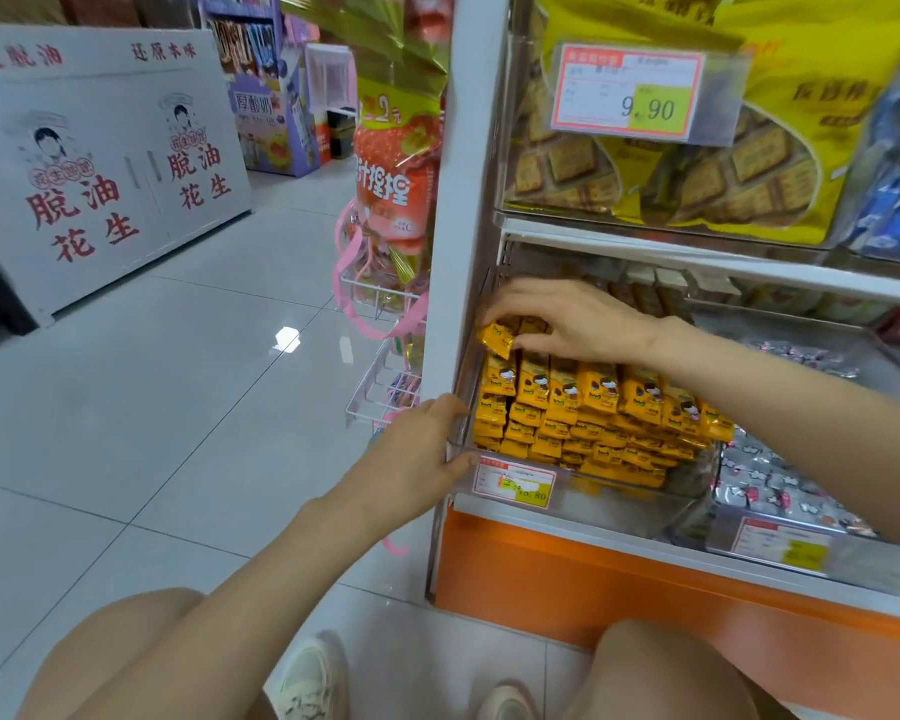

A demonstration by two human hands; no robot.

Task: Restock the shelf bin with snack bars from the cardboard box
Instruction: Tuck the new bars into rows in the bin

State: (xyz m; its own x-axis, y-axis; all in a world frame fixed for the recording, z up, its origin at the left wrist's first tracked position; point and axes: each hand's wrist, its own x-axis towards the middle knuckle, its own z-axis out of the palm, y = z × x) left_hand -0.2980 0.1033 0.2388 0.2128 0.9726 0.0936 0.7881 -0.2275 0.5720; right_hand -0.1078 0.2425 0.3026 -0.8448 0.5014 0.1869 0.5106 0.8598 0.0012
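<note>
**Shelf bin** (pixel 624 506): clear plastic, on the low shelf, at the left end just beside the white upright. Carried a price tag (pixel 515 483) on the front wall.

**Snack bars** (pixel 593 407): orange wrappers, stacked in layers inside the shelf bin. Packed tight from the left wall across to the right and risen above the front wall. Back left corner judged the last spot not yet level.

**Cardboard box**: not in view; stock left in it not determinable.

**Progress**: judged late in the task. Bin close to full, with a few bars at most left to seat, and the one in hand not yet laid down.

**Right hand** (pixel 567 317): reached over the top row toward the back left corner, fingers bent downward. Pinched a single bar (pixel 497 339) at the fingertips, narrow grip. Bar tilted, just above the row beneath; contact with that row not determinable.

**Left hand** (pixel 417 454): set at the front left corner of the shelf bin. Thumb laid along the lower front edge near the price tag, fingers wrapped onto the left wall. Gripped the corner, judged to steady the bin; carried no bar.

**Adjacent**: silver packets (pixel 780 491) in the neighbouring bin to the right; yellow biscuit bags (pixel 697 174) on the shelf above.
</note>
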